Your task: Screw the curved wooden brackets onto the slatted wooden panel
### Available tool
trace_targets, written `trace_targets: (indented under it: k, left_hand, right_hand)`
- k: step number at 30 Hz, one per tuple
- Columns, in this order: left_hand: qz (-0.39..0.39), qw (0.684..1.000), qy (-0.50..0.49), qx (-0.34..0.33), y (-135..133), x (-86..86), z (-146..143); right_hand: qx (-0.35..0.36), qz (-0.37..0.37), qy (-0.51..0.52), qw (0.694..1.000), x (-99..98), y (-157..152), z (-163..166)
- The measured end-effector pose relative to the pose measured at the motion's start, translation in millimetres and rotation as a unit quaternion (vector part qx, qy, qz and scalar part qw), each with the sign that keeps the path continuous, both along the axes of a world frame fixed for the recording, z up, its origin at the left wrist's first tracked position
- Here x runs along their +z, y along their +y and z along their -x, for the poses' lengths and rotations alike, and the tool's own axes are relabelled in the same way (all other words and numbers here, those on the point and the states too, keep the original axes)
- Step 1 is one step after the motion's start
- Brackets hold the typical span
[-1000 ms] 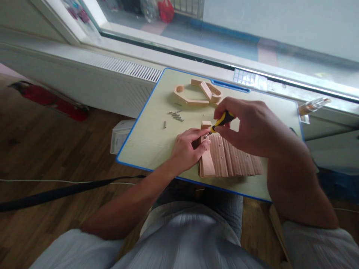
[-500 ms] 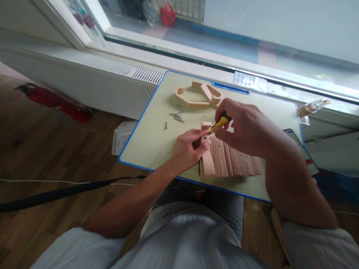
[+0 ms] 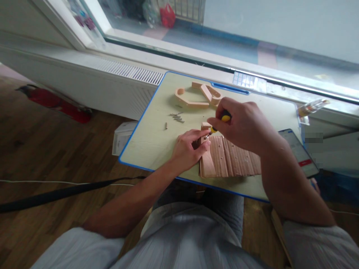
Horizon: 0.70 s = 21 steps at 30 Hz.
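Observation:
A slatted wooden panel [image 3: 235,158] lies near the front edge of a small blue-rimmed table [image 3: 151,138]. My right hand [image 3: 244,125] is closed round a yellow-and-black screwdriver [image 3: 223,120], its tip pointing down at the panel's left rail. My left hand [image 3: 187,149] rests against that rail, fingers pinched at a small screw [image 3: 206,136] under the tip. A curved wooden piece [image 3: 198,96] sits further back on the table.
Several loose screws [image 3: 176,117] lie on the table left of the hands. A phone [image 3: 298,151] sits at the right edge, a clear packet [image 3: 311,106] on the sill behind. A white box [image 3: 122,137] and a black strap [image 3: 64,192] are on the wooden floor.
My right hand has turned over the screwdriver, so less of the yellow handle shows. The left hand stays put. The view has shifted slightly and the phone has come into sight.

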<state>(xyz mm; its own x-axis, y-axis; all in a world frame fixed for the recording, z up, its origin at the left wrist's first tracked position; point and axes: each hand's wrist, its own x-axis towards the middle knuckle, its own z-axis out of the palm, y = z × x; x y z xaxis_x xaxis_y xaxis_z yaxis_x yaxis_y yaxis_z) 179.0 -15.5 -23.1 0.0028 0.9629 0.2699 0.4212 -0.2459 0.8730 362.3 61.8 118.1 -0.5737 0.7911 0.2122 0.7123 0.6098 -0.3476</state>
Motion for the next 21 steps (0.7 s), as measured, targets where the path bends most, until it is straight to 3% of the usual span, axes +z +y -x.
trace_targets:
  k: [8, 16, 21]
  left_hand:
    - [0.006, 1.000, -0.005, -0.009, 0.2, 1.4, 0.9]
    - [0.015, 1.000, -0.001, 0.005, -0.3, 1.6, -0.2]
    - [0.010, 1.000, -0.004, 0.003, -0.7, 0.2, 0.4]
  right_hand:
    - [0.126, 0.034, -0.017, 0.991, 18.7, -3.8, -18.0]
    - [0.002, 0.000, -0.003, 1.000, 5.0, -4.8, 1.7]
    - [0.058, 0.043, -0.006, 0.997, 6.8, 0.1, -9.6]
